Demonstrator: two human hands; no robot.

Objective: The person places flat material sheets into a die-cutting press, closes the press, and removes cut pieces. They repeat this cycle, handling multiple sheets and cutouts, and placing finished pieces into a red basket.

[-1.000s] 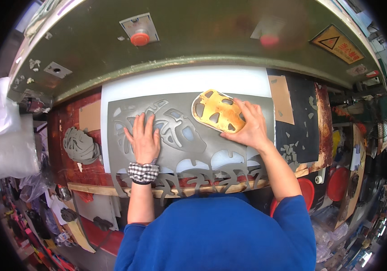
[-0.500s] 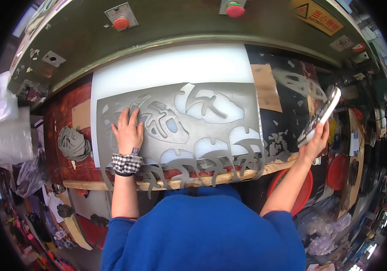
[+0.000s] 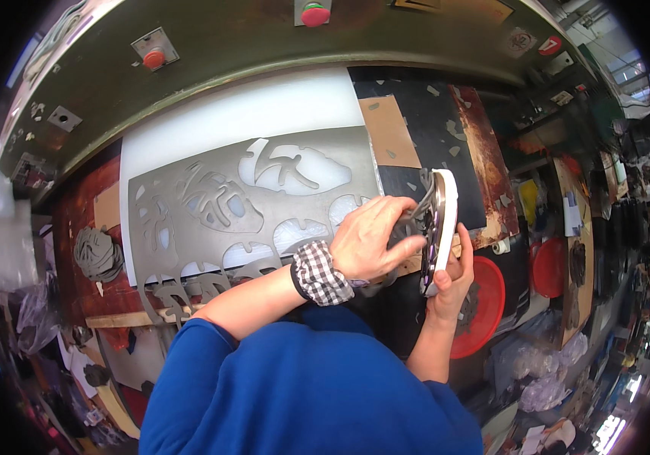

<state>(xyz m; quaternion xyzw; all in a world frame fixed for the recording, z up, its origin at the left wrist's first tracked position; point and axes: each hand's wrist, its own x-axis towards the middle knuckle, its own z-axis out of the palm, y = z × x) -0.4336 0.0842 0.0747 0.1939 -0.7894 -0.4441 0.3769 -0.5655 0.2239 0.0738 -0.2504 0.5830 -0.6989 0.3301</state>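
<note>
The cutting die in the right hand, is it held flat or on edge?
On edge: the right hand holds the cutting die, its narrow side toward the camera.

The grey sheet [image 3: 278, 208] looks smooth — and matt.

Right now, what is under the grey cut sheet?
The white board shows through cut-outs in the grey sheet and past its far edge. Anything beneath the sheet's solid parts is covered.
</note>
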